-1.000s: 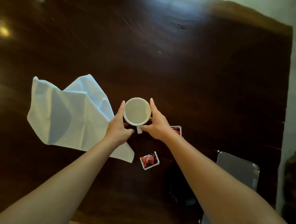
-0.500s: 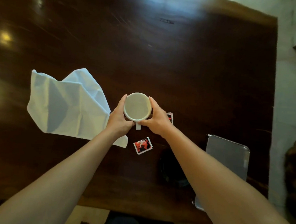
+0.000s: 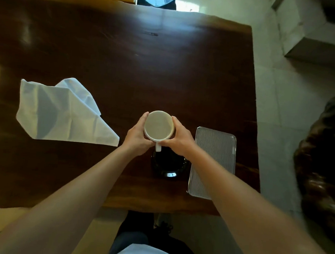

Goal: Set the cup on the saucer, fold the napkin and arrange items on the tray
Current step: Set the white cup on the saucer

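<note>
- The cup (image 3: 159, 126), white and seen from straight above with its mouth up, is held between both hands near the middle of the tabletop's near edge; its small handle points toward the person.
- The left hand (image 3: 137, 137) curls against the cup's left wall, fingers closed round it.
- The right hand (image 3: 178, 137) does the same on the right wall, thumb close to the handle.
- The saucer (image 3: 169, 164), dark and glossy, lies just nearer the person than the cup, partly hidden by the cup, the hands and the right wrist; whether the cup touches it cannot be told.
- The tray (image 3: 213, 161), a ribbed metal rectangle, lies just beside the saucer toward the tabletop's right edge, its near end close to the near edge and partly covered by the right forearm.
- The napkin (image 3: 59, 113), pale and loosely creased, lies unfolded and well apart toward the left side.
- The tabletop (image 3: 127, 61) is dark polished wood, bare across its far half.
</note>
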A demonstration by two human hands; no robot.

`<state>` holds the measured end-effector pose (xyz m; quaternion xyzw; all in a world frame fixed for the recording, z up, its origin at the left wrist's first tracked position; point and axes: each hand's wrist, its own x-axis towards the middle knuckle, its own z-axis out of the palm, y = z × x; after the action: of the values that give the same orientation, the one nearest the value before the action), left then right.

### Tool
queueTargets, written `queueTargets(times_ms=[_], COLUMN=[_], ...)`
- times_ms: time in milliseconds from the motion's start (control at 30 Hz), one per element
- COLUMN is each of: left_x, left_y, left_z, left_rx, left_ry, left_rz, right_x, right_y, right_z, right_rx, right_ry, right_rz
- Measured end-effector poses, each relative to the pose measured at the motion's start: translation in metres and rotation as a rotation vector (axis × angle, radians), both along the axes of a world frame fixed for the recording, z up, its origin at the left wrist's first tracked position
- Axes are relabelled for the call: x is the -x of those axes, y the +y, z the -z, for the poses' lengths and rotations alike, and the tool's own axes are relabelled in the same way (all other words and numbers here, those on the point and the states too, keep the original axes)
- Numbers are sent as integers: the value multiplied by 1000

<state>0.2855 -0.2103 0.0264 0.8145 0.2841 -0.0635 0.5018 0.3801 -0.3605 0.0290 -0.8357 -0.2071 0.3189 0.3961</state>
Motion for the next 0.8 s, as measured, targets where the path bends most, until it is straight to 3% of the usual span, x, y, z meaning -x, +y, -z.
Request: queueTargets(times_ms=[267, 800], left_x=[16, 30], left_y=[-41, -68], left_z=[11, 62], left_rx=[79, 103], left_ry=[36, 122], left_rz=[102, 93], right_x=[32, 58], right_y=[-48, -75], right_z=[18, 59], right_rx=[-16, 11], right_ry=[32, 82], right_rz=[70, 158])
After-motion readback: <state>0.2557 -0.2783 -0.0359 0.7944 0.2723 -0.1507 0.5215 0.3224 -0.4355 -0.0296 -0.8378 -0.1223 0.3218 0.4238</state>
